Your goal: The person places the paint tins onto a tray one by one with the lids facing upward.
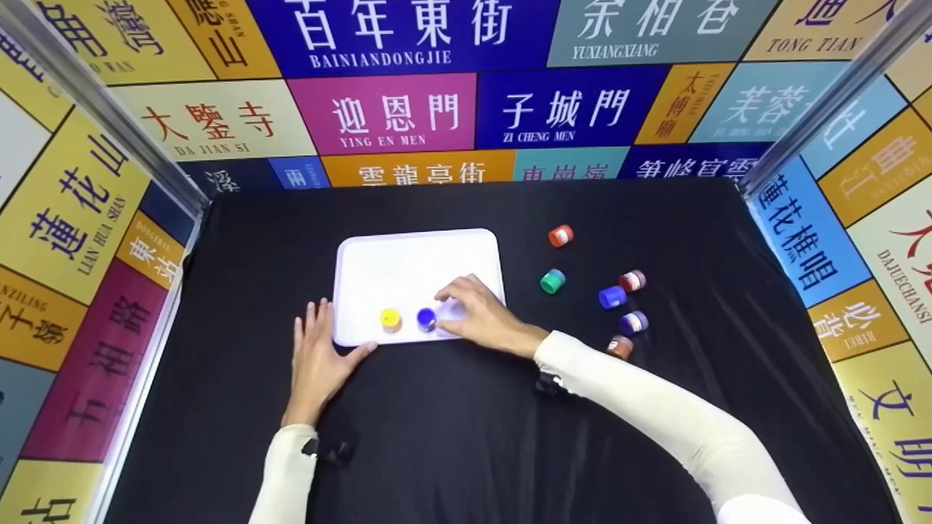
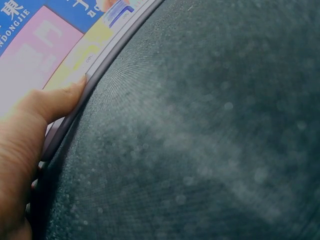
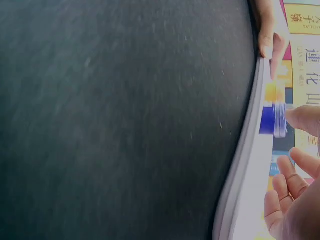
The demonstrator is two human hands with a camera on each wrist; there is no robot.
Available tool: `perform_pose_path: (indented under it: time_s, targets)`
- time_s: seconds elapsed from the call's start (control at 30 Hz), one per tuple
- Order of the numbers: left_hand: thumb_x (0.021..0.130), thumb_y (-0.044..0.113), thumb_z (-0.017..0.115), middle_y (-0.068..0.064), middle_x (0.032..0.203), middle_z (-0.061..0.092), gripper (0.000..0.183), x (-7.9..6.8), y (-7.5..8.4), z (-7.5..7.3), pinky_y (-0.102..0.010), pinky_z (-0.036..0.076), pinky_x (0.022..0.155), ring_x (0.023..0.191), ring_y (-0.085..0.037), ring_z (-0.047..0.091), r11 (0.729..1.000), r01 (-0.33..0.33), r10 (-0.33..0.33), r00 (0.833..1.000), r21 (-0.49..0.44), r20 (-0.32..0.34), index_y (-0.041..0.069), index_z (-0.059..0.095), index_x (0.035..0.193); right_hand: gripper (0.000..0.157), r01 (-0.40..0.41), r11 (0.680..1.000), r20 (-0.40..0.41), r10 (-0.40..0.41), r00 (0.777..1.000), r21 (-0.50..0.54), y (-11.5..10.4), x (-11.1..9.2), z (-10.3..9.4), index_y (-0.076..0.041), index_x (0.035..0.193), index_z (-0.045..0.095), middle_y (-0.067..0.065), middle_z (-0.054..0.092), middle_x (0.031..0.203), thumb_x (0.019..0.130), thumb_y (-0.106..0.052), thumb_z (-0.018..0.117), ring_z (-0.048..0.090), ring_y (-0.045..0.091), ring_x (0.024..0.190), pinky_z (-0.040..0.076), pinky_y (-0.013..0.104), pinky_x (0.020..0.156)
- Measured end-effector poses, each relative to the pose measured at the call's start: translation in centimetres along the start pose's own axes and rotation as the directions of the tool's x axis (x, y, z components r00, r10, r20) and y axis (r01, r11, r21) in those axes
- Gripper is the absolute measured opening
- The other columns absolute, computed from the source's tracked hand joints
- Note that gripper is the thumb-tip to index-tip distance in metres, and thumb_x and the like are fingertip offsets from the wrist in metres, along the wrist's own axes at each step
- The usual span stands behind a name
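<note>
1. Partly, the right sleeve covers a brown jar; in the right wrist view the blue jar hides some of the yellow jar.
2. Pale and smooth, the round-cornered tray lies on dark woven cloth.
3. Both squat, cylindrical jars stand upright by the tray's near edge, just apart; the blue one's lid looks translucent.
4. The right hand curves loosely, fingers apart, thumb at that lid; firm contact is unclear.
5. The left hand, fingers extended, grips nothing, its thumb on the tray's rim.
</note>
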State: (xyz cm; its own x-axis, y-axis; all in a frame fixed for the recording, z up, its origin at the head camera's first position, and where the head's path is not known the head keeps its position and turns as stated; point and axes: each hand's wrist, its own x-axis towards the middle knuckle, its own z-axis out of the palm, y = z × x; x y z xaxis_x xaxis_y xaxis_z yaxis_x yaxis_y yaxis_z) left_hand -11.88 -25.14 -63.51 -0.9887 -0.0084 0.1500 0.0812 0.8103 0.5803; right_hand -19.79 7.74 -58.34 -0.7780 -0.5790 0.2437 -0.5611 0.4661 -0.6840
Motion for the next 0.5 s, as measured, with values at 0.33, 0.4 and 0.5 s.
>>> perform_pose_path:
  time_s: [0.33,0.4,0.5]
  targets:
    - [0.087,0.055,0.09,-0.028,0.176,0.03,0.12,0.1,0.0,0.0,-0.054,0.0,0.139,0.169,-0.044,0.015,1.0,0.011,-0.012,1.0,0.022,0.015,-0.01,0.031,0.168,0.04,-0.065,0.998,-0.009,0.065,0.998,-0.005,1.1,-0.9,-3.0,-0.002,0.126,0.077,0.009,0.074,0.121,0.092,-0.021,0.089,0.061,0.028,0.119,0.054,0.044,0.105]
    - [0.087,0.055,0.09,-0.028,0.176,0.03,0.12,0.1,-0.1,0.0,-0.053,0.001,0.139,0.169,-0.044,0.016,1.0,0.011,-0.011,1.0,0.022,0.011,-0.01,0.03,0.168,0.04,-0.069,0.998,-0.013,0.069,0.998,-0.01,1.3,-1.1,-3.6,-0.002,0.125,0.077,0.01,0.075,0.121,0.092,-0.021,0.089,0.061,0.028,0.12,0.053,0.045,0.106]
    - [0.087,0.055,0.09,-0.029,0.175,0.031,0.121,0.2,-0.1,0.1,-0.053,0.001,0.139,0.168,-0.044,0.017,1.0,0.01,-0.01,1.0,0.022,0.006,-0.01,0.03,0.168,0.04,-0.071,0.997,-0.024,0.071,0.997,-0.02,1.6,-1.3,-4.3,-0.001,0.125,0.077,0.011,0.075,0.121,0.091,-0.02,0.089,0.061,0.029,0.12,0.052,0.046,0.107]
